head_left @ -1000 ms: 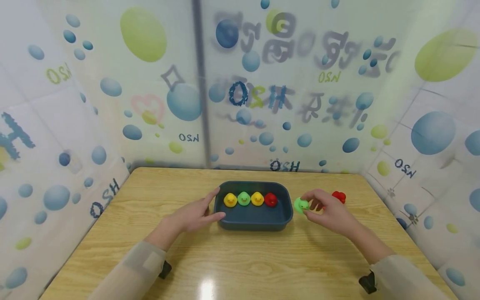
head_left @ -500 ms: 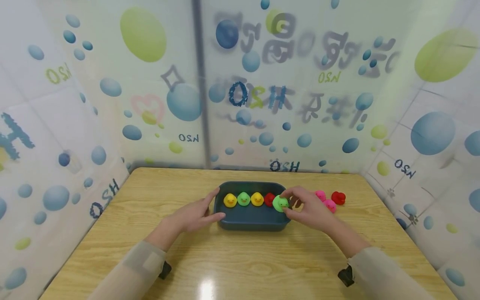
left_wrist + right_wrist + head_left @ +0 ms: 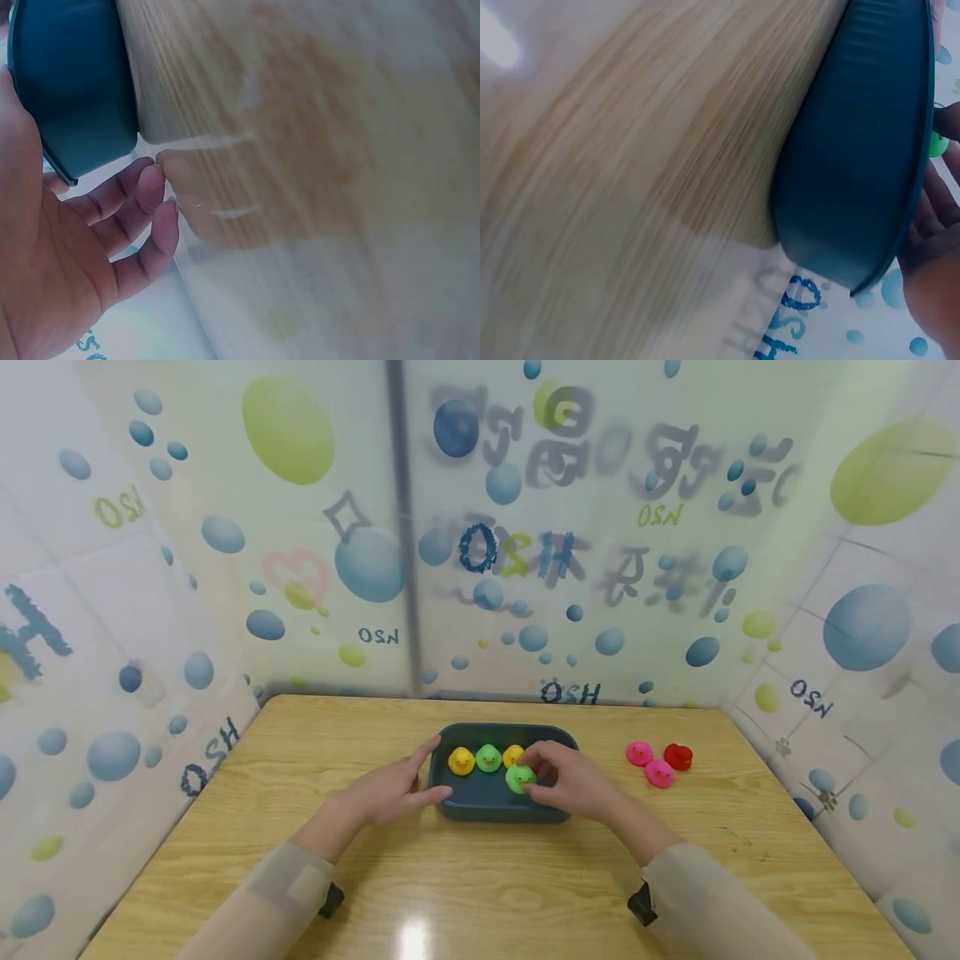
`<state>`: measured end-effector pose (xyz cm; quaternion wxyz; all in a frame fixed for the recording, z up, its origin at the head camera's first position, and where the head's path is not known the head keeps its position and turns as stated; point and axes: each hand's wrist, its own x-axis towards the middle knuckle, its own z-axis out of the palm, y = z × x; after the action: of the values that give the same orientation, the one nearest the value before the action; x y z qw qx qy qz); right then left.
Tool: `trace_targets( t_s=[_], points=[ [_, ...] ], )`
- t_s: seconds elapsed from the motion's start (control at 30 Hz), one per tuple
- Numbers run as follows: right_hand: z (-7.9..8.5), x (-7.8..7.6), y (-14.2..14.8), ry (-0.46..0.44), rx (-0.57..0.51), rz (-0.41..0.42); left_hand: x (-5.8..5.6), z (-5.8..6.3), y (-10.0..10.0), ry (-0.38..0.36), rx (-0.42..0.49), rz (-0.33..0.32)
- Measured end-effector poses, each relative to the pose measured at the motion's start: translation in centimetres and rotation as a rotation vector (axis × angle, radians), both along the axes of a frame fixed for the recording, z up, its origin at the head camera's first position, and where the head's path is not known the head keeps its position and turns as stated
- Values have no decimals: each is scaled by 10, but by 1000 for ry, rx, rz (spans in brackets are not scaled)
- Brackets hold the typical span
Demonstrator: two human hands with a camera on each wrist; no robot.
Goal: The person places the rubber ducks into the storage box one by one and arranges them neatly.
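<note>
A dark blue tray (image 3: pixel 502 812) sits on the table. My left hand (image 3: pixel 386 791) rests at its left end, with thumb and index finger fairly straight against the rim. In the left wrist view the other fingers (image 3: pixel 154 184) bend loosely beside the tray's outer wall. With thumb and fingertips my right hand (image 3: pixel 573 781) pinches a green rubber duck (image 3: pixel 517 780) over the inside of the tray. Along the tray's back stand a yellow rubber duck (image 3: pixel 461 762), another green duck (image 3: pixel 489 759) and a second yellow duck (image 3: pixel 512 755), partly covered. The red duck is hidden behind my right hand.
Two pink ducks (image 3: pixel 660 773) and a red duck (image 3: pixel 678 757) lie on the wooden table (image 3: pixel 480 885), right of the tray. Patterned sheets (image 3: pixel 480 643) stand at the back and both sides of the table.
My right hand has carried the green duck leftward from the table, across the tray's right rim, to the middle of the tray. The pink ducks have come into sight. My left hand stays put.
</note>
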<state>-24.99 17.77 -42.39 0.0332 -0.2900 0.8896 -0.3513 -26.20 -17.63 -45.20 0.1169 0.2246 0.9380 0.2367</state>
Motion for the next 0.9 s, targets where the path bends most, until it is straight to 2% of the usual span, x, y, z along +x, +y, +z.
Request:
trace_targets(
  t_s=[0.17, 0.5, 0.9],
  points=[
    [0, -7, -17, -75, 21, -7, -1, 0, 0, -2, 3, 1],
    [-6, -21, -56, -153, 56, -17, 1, 0, 1, -20, 23, 2],
    [-13, -27, -86, -186, 111, -2, 2, 1, 1, -14, 33, -9]
  ],
)
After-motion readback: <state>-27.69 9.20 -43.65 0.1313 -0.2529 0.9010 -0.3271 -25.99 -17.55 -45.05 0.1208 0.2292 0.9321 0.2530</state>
